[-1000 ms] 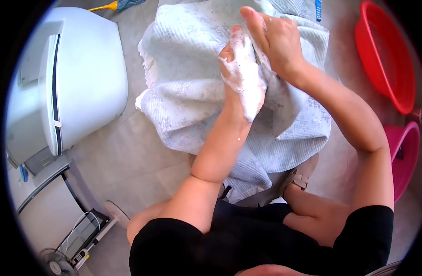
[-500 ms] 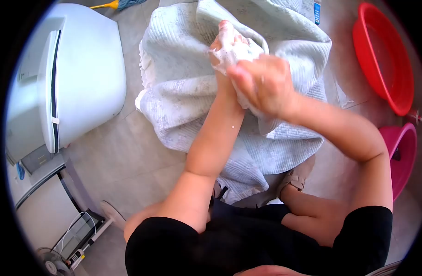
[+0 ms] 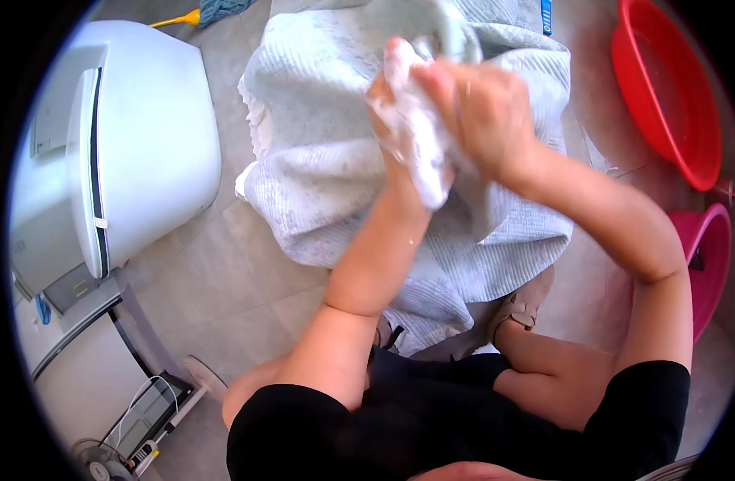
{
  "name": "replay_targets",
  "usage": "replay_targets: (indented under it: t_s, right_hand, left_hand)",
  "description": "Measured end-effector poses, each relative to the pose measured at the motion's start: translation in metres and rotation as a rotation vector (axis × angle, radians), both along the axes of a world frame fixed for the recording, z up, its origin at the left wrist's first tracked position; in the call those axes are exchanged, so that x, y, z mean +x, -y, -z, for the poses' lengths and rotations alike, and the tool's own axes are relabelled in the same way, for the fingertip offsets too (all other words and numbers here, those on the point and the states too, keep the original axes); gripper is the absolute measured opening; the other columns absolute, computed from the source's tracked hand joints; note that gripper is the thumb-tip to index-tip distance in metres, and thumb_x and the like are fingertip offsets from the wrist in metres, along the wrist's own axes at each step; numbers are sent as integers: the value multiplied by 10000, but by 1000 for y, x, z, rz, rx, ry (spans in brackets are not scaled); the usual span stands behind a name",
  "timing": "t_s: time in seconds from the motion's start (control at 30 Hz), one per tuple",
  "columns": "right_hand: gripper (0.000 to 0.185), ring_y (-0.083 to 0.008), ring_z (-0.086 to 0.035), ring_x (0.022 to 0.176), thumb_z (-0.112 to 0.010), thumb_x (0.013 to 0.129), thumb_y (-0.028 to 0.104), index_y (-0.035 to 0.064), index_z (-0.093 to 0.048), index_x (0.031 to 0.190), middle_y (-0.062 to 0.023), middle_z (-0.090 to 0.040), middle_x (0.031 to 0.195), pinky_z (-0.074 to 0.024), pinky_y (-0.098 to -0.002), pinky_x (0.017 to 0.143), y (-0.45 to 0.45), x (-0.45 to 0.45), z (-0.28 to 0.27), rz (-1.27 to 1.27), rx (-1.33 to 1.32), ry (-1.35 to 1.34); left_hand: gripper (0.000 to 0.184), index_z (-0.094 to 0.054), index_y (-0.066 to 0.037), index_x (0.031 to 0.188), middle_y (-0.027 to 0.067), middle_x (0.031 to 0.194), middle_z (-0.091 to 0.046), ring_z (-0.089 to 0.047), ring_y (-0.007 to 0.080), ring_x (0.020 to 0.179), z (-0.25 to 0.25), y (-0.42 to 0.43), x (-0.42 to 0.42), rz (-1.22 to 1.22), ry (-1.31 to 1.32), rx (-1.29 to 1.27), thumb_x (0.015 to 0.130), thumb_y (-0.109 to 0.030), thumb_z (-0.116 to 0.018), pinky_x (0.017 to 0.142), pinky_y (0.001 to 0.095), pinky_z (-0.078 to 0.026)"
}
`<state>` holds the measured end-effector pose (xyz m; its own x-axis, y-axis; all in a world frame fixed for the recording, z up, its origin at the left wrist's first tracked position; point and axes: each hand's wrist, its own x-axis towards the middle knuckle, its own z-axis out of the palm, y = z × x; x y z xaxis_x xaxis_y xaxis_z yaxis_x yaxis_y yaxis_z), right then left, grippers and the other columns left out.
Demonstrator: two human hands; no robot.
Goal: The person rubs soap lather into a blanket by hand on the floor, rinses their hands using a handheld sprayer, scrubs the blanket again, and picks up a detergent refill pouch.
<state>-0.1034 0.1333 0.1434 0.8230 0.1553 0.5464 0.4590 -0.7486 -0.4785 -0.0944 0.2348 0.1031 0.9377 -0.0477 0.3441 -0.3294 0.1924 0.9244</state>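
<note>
White foam covers much of my left hand (image 3: 407,120), which is closed on a bunched part of the pale quilted cloth (image 3: 319,176). Close on its right is my right hand (image 3: 492,112), blurred, with its fingers curled round another fold of the same cloth and the thumb towards the left hand. The cloth between the hands is partly hidden by foam and fingers. The rest of it hangs and spreads in wide folds below and around both hands, down to my feet.
A red basin (image 3: 672,96) and a pink basin (image 3: 708,272) stand at the right. At the left is a large pale-blue appliance (image 3: 155,144). A mop (image 3: 219,10) lies at the top left. A fan (image 3: 103,465) and a sandal (image 3: 516,313) show lower down.
My right hand moved down and left over the left hand, then back up and right. The foam on the left hand looks more smeared, and the cloth folds near the hands have shifted.
</note>
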Motion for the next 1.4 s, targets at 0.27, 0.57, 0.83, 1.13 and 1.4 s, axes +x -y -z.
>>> replay_targets:
  t_s: [0.27, 0.57, 0.83, 1.13, 1.4]
  right_hand:
    - [377, -250, -552, 415, -494, 840, 411, 135, -561, 592, -78, -533, 468, -420, -366, 372, 1, 19, -2, 73, -133, 19]
    - [240, -259, -524, 443, -585, 815, 293, 114, -601, 656, -93, -537, 527, -415, -349, 417, 4, 23, -9, -39, -115, 84]
    - [383, -246, -554, 409, -492, 843, 396, 148, -571, 562, -79, -522, 451, -422, -366, 374, 0, 30, -5, 52, -106, 24]
    - [370, -235, -543, 396, -528, 823, 407, 136, -570, 574, -77, -536, 469, -419, -347, 372, 1, 25, -1, 25, -131, 10]
    - [323, -257, -621, 634, -586, 789, 373, 113, -622, 977, -104, -633, 702, -499, -355, 601, 19, 46, 14, -93, 59, -338]
  left_hand:
    - [412, -496, -39, 992, 18, 871, -545, -537, 118, 798, -2, -6, -8, 95, 28, -120, 849, -425, -479, 686, 254, -443]
    - [306, -488, -44, 993, -13, 762, -483, -486, 90, 669, -2, -11, -1, -144, 202, 302, 902, -329, -429, 598, 238, -422]
    - [490, -433, 48, 1107, 34, 770, -500, -497, 158, 677, -30, 3, -18, -44, -457, -345, 866, -377, -476, 622, 268, -431]
    - [369, -384, -33, 1111, 28, 986, -469, -474, 119, 861, -20, 1, -17, 149, -351, -407, 916, -344, -410, 742, 261, -434]
    - [318, -526, -56, 1038, 42, 919, -590, -582, 173, 835, -13, -7, 4, 290, -724, -842, 931, -315, -376, 770, 306, -487]
